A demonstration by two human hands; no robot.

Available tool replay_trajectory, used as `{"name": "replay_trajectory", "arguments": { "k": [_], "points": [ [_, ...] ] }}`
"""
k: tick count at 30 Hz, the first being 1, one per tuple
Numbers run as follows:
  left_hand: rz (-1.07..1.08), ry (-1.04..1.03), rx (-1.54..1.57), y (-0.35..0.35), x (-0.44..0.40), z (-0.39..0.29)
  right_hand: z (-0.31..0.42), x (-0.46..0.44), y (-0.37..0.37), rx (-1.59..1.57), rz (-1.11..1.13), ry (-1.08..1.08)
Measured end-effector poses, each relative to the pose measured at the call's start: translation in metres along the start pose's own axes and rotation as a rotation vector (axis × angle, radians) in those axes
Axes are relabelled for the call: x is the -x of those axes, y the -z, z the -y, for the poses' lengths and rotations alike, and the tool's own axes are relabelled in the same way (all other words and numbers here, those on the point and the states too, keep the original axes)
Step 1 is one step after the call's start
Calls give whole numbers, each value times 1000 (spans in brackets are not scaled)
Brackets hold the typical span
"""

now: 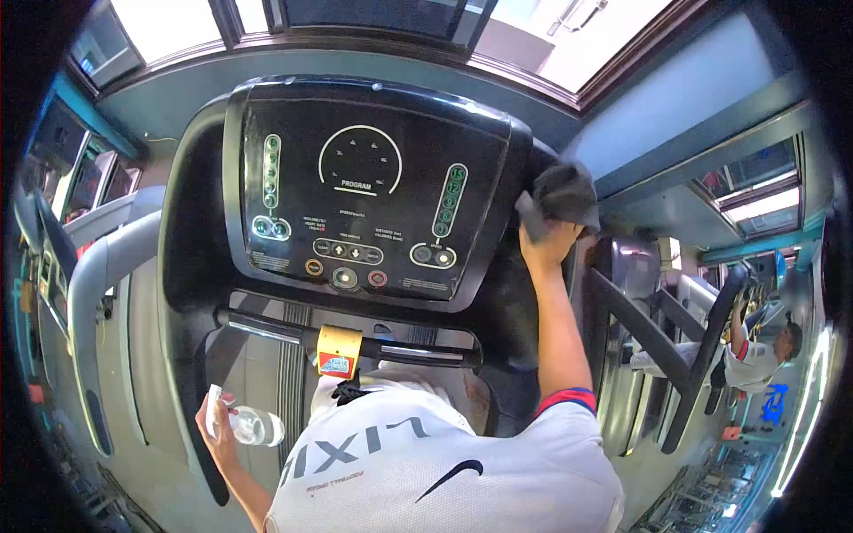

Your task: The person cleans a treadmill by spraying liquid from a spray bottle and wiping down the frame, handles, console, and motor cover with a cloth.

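Observation:
My right hand (549, 245) is closed on a dark grey cloth (565, 195), bunched up at the upper right edge of a treadmill console (373, 222). The console's black panel has a dial marked PROGRAM, columns of round buttons and a row of arrow keys. Low on the left, my left hand (222, 428) grips a clear spray bottle (258, 427) with a white trigger head. The bottle is tilted to the side, beside the treadmill's left arm. A yellow tag (338, 350) with a red and blue label hangs on the handlebar (267, 328) below the console.
Windows (169, 31) line the wall behind the console. A grey machine frame (115, 258) stands to the left. Dark angled bars (653, 333) are on the right, near a mirror-like surface showing a person in a white shirt (755, 366).

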State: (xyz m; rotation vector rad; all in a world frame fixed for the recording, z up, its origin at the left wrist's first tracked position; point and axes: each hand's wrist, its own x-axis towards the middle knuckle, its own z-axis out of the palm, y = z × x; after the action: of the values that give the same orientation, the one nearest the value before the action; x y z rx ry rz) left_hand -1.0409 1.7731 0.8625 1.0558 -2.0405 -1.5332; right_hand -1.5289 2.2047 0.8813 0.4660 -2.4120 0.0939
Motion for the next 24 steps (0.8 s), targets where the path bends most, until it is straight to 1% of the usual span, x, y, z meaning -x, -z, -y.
{"name": "replay_trajectory", "arguments": {
  "k": [1, 2, 4, 5, 6, 8, 10, 12, 13, 14, 15, 16, 17, 18, 20, 21, 24],
  "points": [
    [-9, 27, -6, 0, 4, 1, -9, -11, -4, -150, 25, -27],
    [-9, 53, -19, 4, 9, 2, -20, -20, -22, -96, -19, 62],
    [-67, 20, -18, 5, 10, 22, -31, -46, -30, 6, 134, 203],
    [-65, 22, -18, 0, 8, 16, -28, -56, -11, -121, 131, 252],
    [-60, 26, -19, -4, 2, 14, -36, -58, -16, -103, 163, 330],
    [-28, -12, 11, -11, -7, 13, -35, -50, 8, -140, 348, 221],
    [39, -30, 4, -6, -20, 11, -37, -6, 14, 236, 578, 144],
    [107, -23, -22, 0, -27, 7, -4, 21, 31, 35, 448, -36],
    [51, -28, 23, -9, -23, -5, 3, 40, 24, -1, 427, -31],
    [72, -19, 4, -12, -23, -12, 10, 59, 17, -36, 405, -24],
    [94, -14, -12, -14, -24, -18, 1, 107, -36, 121, 459, 86],
    [115, -14, -26, -18, -26, -23, -1, 110, -67, 5, 401, 25],
    [54, -23, -30, -28, -24, -24, -2, 113, -99, -114, 338, -29],
    [42, -39, -32, -31, -26, -20, 18, 80, -75, -340, 207, -98],
    [46, -48, -68, -26, -27, -13, 29, 37, -88, -35, 934, -40],
    [99, 0, -43, -27, -29, -22, 27, 36, -95, 124, 1305, -3],
    [147, 66, -83, -31, -38, -33, 23, 78, -120, 62, 1243, 54]
  ]
}}
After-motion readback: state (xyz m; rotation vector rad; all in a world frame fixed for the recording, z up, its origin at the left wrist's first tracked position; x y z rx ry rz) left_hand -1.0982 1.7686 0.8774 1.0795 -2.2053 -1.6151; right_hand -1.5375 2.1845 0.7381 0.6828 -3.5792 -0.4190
